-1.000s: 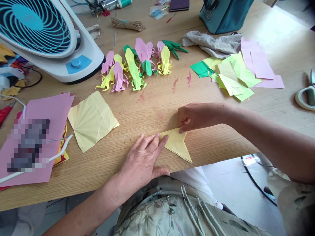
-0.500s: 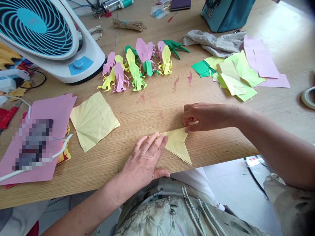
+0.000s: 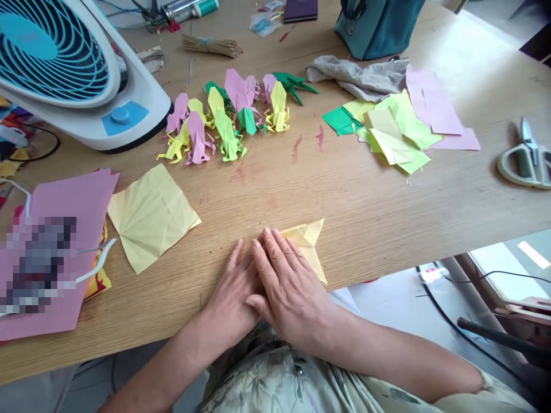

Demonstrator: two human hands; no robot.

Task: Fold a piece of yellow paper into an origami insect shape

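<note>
- Floor (image 3: 383,310): pale, below and right of the fan (image 3: 77,69).
- Worktop (image 3: 379,218): wooden, red-smudged, extending right from the fan.
- Right hand (image 3: 293,292): flat, grasping nothing; it has swung in from the right end of the paper (image 3: 310,234) to overlap the left hand (image 3: 235,292), so both seem to press the fold.
- Left hand: flat, unclenched, partly covered.
- Paper: yellow, folded, right of and nearer than the fan, half hidden.
</note>
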